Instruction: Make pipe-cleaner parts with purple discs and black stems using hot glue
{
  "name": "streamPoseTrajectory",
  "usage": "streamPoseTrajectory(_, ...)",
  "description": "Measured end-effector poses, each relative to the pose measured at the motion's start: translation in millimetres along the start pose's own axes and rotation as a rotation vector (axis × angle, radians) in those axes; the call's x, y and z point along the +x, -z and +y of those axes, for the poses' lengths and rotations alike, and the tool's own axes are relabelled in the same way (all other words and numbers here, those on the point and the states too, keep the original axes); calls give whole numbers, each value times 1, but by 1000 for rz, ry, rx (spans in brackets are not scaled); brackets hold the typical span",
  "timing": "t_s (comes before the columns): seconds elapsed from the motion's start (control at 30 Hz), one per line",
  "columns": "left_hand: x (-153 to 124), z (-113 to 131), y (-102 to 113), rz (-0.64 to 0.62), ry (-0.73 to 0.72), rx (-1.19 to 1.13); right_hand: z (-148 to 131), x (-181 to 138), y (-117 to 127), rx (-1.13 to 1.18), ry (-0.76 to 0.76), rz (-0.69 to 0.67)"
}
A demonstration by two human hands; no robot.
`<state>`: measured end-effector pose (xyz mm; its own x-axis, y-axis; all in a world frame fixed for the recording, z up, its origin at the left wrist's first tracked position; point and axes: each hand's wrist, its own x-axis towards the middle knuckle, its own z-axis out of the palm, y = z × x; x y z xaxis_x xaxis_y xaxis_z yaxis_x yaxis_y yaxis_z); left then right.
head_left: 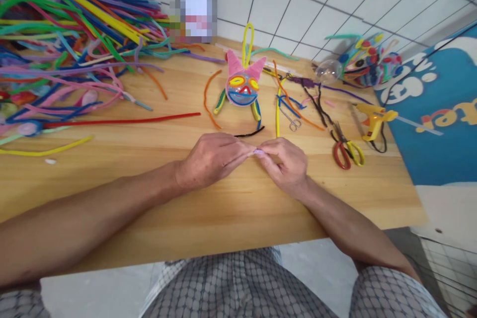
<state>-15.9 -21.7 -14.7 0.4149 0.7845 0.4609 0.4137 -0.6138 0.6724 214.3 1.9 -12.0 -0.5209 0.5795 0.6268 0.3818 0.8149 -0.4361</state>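
Note:
Both hands meet over the table in the middle of the head view. My left hand [219, 159] is closed, its fingertips pinching one end of a small purple piece of pipe cleaner [258, 151]. Thumb and forefinger of my right hand [285, 161] close on the other end, so most of the piece is hidden. Just beyond them lies a short black pipe cleaner [250, 133]. Farther back is a pipe-cleaner figure [242, 90] with pink ears, a clear round head, yellow eyes, a blue mouth and a yellow loop on top.
Many coloured pipe cleaners [85, 54] are heaped at the left. On the right are scissors [348, 151] with red and yellow handles, a yellow glue gun [372, 121], small metal scissors [292, 121] and a clear ball [328, 71]. White tiled wall [283, 0] bounds the back.

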Motion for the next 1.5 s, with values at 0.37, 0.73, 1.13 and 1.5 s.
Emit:
streamPoseTrajectory(0.37, 0, 1, -2, 35, 2, -34, -1, 1, 1, -14, 13, -4)
streamPoseTrajectory(0.73, 1, -1, -4, 19, 66, -5, 2, 1, -3, -59, -41, -10)
streamPoseTrajectory(1.13, 5, 0, -3, 13, 191, -91, 0, 1, -2, -12, -171, -50)
streamPoseTrajectory(1.5, 11, -2, 1, -73, 371, -260, -2, 3, -5, 267, -468, -103)
